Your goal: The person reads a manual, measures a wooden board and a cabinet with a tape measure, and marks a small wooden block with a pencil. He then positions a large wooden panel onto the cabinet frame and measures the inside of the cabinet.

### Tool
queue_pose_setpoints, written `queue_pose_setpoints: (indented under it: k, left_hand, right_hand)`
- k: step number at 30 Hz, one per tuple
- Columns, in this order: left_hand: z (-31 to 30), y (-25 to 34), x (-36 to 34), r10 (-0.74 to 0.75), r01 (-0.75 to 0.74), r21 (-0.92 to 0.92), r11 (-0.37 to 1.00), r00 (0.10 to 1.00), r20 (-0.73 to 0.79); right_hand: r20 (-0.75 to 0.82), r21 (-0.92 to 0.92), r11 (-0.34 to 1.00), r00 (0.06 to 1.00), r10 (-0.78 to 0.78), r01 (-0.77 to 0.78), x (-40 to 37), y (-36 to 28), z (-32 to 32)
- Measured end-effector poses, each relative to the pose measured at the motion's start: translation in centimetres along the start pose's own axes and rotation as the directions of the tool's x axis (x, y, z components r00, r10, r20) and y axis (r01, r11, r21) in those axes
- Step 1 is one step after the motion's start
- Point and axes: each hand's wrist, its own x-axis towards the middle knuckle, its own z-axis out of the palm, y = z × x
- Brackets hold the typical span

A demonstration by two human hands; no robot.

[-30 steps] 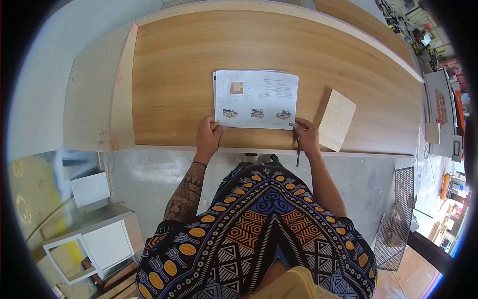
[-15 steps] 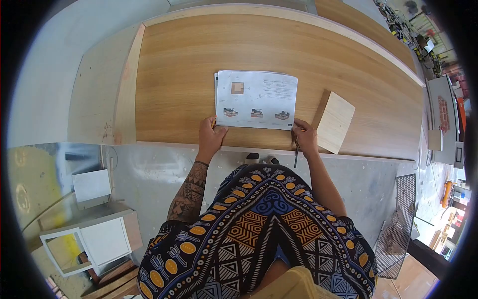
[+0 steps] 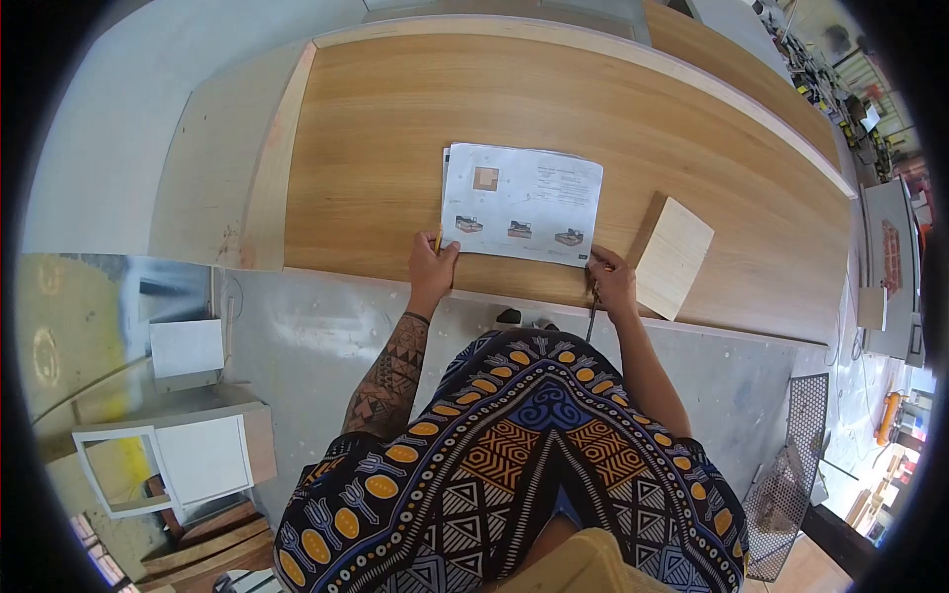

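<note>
A stack of printed sheets of paper [image 3: 524,203] lies over the wooden tabletop, showing small drawings of furniture and lines of text. My left hand [image 3: 432,272] is closed at the lower left corner, thumb on the paper, with a thin yellow pencil [image 3: 438,240] between the fingers. At the lower right corner, my right hand [image 3: 617,285] pinches the sheets' edge. A slim dark stick-like tool [image 3: 592,321] hangs down from that hand past the table's front edge. Just right of it lies a pale wooden block [image 3: 675,259].
The wood-grain tabletop [image 3: 395,99] has a raised pale rim at its back and left. White cabinet pieces [image 3: 203,460] stand on the floor at lower left. A perforated dark metal panel [image 3: 799,445] is at lower right. Cluttered shelving [image 3: 830,89] shows at upper right.
The view has turned slightly, so the table, papers and block appear shifted a little to the right. Both hands keep their places at the paper's lower corners.
</note>
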Motion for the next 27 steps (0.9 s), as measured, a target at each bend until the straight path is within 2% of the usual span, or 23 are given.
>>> queue_pose_setpoints:
  k: [2,5,7,8,10,12,14,16,20,22,23,25,27]
  left_hand:
    - [-0.1,1.0,-0.3,-0.013,0.013,0.001,1.0,1.0,-0.005]
    - [-0.1,1.7,-0.1,-0.026,0.026,-0.005,1.0,0.999,-0.041]
    - [-0.3,2.2,0.3,-0.152,0.15,0.037,0.988,0.987,0.054]
    - [-0.3,2.5,0.3,-0.153,0.151,0.037,0.988,0.987,0.055]
    - [0.0,2.7,0.4,-0.053,0.054,-0.051,0.997,0.998,0.014]
    - [-0.1,2.7,0.6,-0.074,0.076,-0.049,0.996,0.996,0.043]
    - [0.0,2.6,0.7,-0.096,0.1,-0.046,0.994,0.993,0.071]
    - [0.7,1.8,0.8,-0.009,0.024,-0.214,0.977,0.997,0.071]
    - [0.7,1.4,0.6,-0.02,0.057,-0.314,0.948,0.992,0.121]
    - [-0.1,2.2,0.3,-0.093,0.225,-0.498,0.838,0.957,0.276]
    - [-0.5,2.6,0.1,-0.091,0.223,-0.5,0.837,0.957,0.274]
    - [-1.2,3.1,-0.2,-0.158,0.358,-0.575,0.736,0.916,0.368]
    - [-1.9,3.3,-0.4,-0.151,0.385,-0.621,0.683,0.906,0.396]
  right_hand:
    - [-0.001,-0.034,0.999,0.999,-0.038,0.038,0.1,0.2,-0.1]
    - [0.017,-0.044,0.999,1.0,-0.002,0.002,0.2,0.1,-0.2]
    - [0.004,-0.075,0.997,0.999,-0.035,0.035,0.6,1.0,-0.2]
    - [-0.006,-0.107,0.992,0.998,-0.068,0.067,0.7,1.4,-0.2]
    - [0.001,-0.098,0.995,0.999,-0.032,0.032,0.8,1.4,-0.2]
    - [0.005,-0.089,0.996,1.0,0.001,-0.001,0.9,1.4,-0.2]
    - [-0.003,-0.089,0.995,0.999,-0.042,0.042,0.8,1.4,-0.2]
    - [0.007,-0.104,0.994,1.0,-0.023,0.023,1.2,1.6,-0.3]
    - [0.015,-0.065,0.998,1.0,-0.004,0.005,1.0,1.0,-0.2]
    - [0.022,-0.04,0.999,1.0,-0.018,0.019,0.5,0.3,-0.3]
    - [0.029,-0.014,0.999,0.999,-0.029,0.029,0.3,-0.1,-0.2]
    - [0.037,0.01,1.0,0.999,-0.01,0.009,0.8,0.1,-0.1]
    - [0.046,0.033,0.999,0.999,0.013,-0.014,1.0,-0.2,-0.1]
